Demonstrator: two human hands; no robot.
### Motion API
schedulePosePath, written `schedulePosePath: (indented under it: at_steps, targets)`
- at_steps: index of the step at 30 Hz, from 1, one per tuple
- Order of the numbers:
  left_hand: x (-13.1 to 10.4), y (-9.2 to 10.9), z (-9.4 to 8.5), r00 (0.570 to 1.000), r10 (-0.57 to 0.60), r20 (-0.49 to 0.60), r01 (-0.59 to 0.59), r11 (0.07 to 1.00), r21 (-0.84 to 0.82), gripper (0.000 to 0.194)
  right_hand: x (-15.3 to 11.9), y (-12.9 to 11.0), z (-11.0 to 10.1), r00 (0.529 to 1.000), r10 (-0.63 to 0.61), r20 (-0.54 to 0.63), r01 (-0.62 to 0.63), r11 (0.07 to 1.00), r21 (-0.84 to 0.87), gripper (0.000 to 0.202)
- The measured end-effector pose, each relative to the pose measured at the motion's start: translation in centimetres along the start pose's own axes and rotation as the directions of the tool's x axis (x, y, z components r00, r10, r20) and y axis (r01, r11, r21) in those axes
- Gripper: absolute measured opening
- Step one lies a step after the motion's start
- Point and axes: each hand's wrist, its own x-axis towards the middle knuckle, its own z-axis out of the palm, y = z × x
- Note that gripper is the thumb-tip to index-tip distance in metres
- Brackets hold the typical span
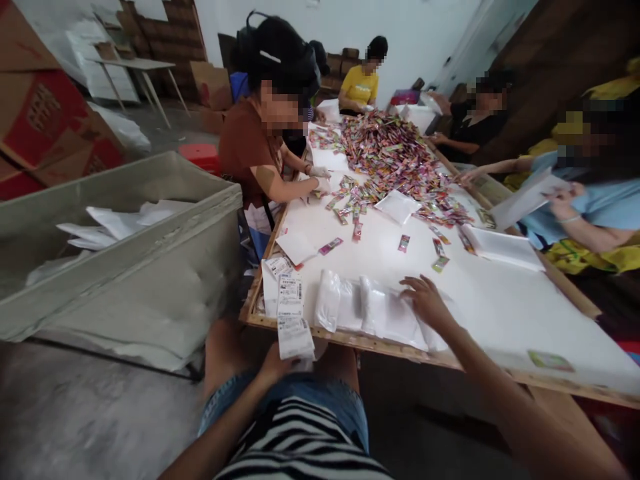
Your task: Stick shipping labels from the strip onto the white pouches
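Bin (145, 287) w/ envs (117, 225) — R hand (423, 299) open by bags (385, 310) — L hand (275, 365) grip unclear.

Packets (395, 313) by the right grip (423, 300) were white, the label strip (291, 298) at the left grip (277, 364) black-on-white, sachets (390, 153) beyond both multicoloured.

I see a grey-green cart (150, 313) at the left over the link, with red-and-brown cartons (45, 127) stacked behind it and a red stool (200, 159) just beyond its far edge. Farther back, I make out a white side table (140, 64), a cardboard box (211, 85) and a pale wall (425, 33).
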Motion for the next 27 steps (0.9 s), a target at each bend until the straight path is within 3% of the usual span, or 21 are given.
schedulePosePath:
  at_steps: [2,4,6,8,10,13,15,17,19,21,23,25,27]
  targets:
    - [-1.5,2.5,-0.8,0.997,0.042,0.058,-0.041,0.999,-0.033,0.025,-0.4,-5.2,0.4,0.987,0.106,-0.117,-0.084,0.981,0.174,0.028]
    - [-2.3,6.1,-1.7,0.992,0.105,0.074,-0.099,0.991,-0.086,0.032,-0.2,-10.9,-0.4,0.985,0.15,-0.084,-0.1,0.897,0.431,0.023]
    - [-1.6,10.5,-2.3,0.981,0.186,0.045,-0.177,0.972,-0.156,0.043,0.6,-16.5,-1.5,0.997,0.053,0.057,-0.078,0.728,0.682,0.029]
    - [0.3,15.0,-2.4,0.968,0.252,-0.018,-0.249,0.943,-0.222,0.044,2.0,-21.2,-2.2,0.98,-0.102,0.169,-0.088,0.541,0.836,0.037]
    - [2.5,19.2,-2.2,0.949,0.308,-0.071,-0.315,0.907,-0.28,0.041,3.7,-24.5,-2.4,0.957,-0.189,0.218,-0.129,0.396,0.909,0.038]
    - [4.2,23.3,-1.9,0.942,0.331,-0.044,-0.326,0.88,-0.345,0.039,6.7,-26.7,-2.6,0.973,-0.088,0.213,-0.193,0.195,0.962,0.035]
    - [3.7,23.8,-1.7,0.943,0.324,0.077,-0.271,0.881,-0.388,0.055,8.8,-26.8,-3.2,0.984,0.054,0.168,-0.171,0.067,0.983,0.036]
    - [2.3,22.6,-1.3,0.923,0.31,0.229,-0.22,0.912,-0.347,0.066,11.1,-26.2,-4.4,0.977,0.183,0.111,-0.109,-0.024,0.994,0.038]
    - [0.9,20.5,-1.0,0.905,0.294,0.307,-0.224,0.944,-0.242,0.056,13.2,-25.4,-5.7,0.956,0.289,0.058,-0.04,-0.067,0.997,0.04]
    - [0.0,18.7,-0.7,0.914,0.303,0.27,-0.264,0.949,-0.172,0.044,14.7,-24.9,-6.5,0.924,0.379,0.052,-0.031,-0.062,0.998,0.042]
    - [0.0,18.3,-0.7,0.927,0.334,0.172,-0.299,0.933,-0.201,0.04,15.0,-25.0,-6.6,0.9,0.424,0.104,-0.103,-0.026,0.994,0.045]
    - [1.1,19.5,-1.1,0.927,0.372,0.043,-0.348,0.899,-0.267,0.038,14.1,-25.7,-6.0,0.916,0.368,0.16,-0.179,0.018,0.984,0.053]
    - [2.8,21.7,-1.6,0.921,0.383,-0.067,-0.383,0.865,-0.324,0.034,12.5,-26.7,-5.3,0.96,0.218,0.177,-0.191,0.045,0.981,0.064]
